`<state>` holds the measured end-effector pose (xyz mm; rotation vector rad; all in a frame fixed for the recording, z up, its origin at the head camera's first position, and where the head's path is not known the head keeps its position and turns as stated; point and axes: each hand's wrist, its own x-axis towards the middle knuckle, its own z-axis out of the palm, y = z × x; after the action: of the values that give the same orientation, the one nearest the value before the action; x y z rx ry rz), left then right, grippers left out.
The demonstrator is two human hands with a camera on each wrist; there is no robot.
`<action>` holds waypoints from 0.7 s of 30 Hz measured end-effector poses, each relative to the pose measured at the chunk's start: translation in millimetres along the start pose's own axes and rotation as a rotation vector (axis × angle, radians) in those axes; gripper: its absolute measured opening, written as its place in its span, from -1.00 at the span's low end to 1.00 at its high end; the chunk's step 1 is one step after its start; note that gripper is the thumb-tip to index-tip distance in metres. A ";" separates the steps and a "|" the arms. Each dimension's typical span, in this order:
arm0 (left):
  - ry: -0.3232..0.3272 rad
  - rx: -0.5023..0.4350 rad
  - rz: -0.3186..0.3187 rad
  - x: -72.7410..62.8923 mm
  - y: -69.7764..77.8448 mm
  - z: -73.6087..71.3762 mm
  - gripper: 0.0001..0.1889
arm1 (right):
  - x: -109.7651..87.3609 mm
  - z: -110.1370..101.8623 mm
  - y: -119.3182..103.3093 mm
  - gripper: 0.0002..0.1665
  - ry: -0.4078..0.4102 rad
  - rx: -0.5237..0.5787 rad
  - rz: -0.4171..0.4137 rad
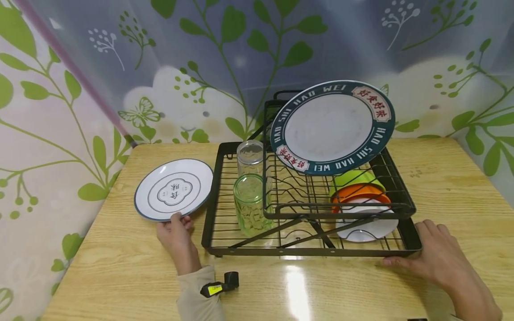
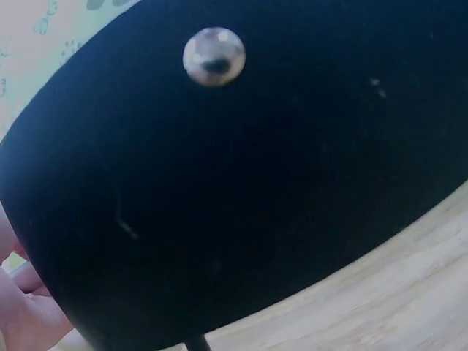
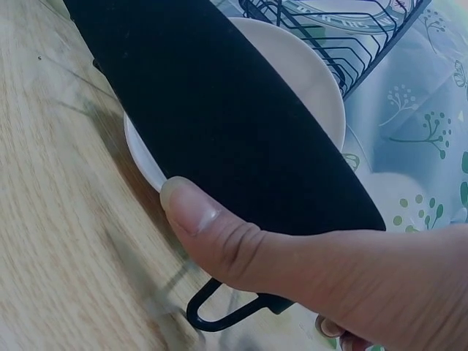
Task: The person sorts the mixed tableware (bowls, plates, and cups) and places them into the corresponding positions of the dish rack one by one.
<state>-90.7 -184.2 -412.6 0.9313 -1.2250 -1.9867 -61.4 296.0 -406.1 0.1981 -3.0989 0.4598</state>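
Observation:
My left hand (image 1: 176,240) pinches the near edge of a white plate (image 1: 168,171) with a blue rim, just left of a black two-tier dish rack (image 1: 257,252). In the left wrist view, a black panel (image 2: 241,183) with a silver rivet fills most of the picture, and part of the left hand (image 2: 29,314) shows at the edge. My right hand (image 1: 437,254) grips the rack's right end. Its thumb (image 3: 212,227) lies along the black end panel (image 3: 227,124) in the right wrist view; most other fingers are hidden there.
A large plate (image 1: 329,127) with a dark green lettered rim leans on the upper tier. On the lower tier stand a clear glass (image 1: 250,156), a green glass (image 1: 252,209), and green, orange (image 1: 361,191) and white bowls (image 1: 367,223). A leaf-patterned covering (image 1: 180,107) backs the wooden table (image 1: 120,254).

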 end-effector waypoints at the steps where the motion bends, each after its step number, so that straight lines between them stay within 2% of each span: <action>1: 0.003 -0.014 0.004 -0.6 0.5 0.3 -0.75 | 0.4 -0.3 -0.1 0.33 -0.007 0.002 0.002; 7: -0.007 -0.114 0.036 -5.2 3.1 4.5 -0.70 | 2.9 -2.1 0.6 0.39 -0.063 0.006 0.018; 12: -0.035 -0.200 0.075 -7.2 4.7 10.3 -0.72 | 2.9 -1.7 0.6 0.40 -0.063 0.010 0.016; 16: -0.063 -0.226 0.100 -9.8 7.8 15.0 -0.74 | 2.1 -0.8 0.6 0.39 -0.047 0.014 0.008; 21: -0.101 -0.230 0.093 -15.7 15.3 18.7 -0.73 | 1.1 0.4 1.2 0.38 -0.032 0.012 0.005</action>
<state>-95.0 -168.7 -388.8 0.6564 -1.0453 -2.0680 -62.6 296.9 -406.8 0.2006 -3.1293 0.4809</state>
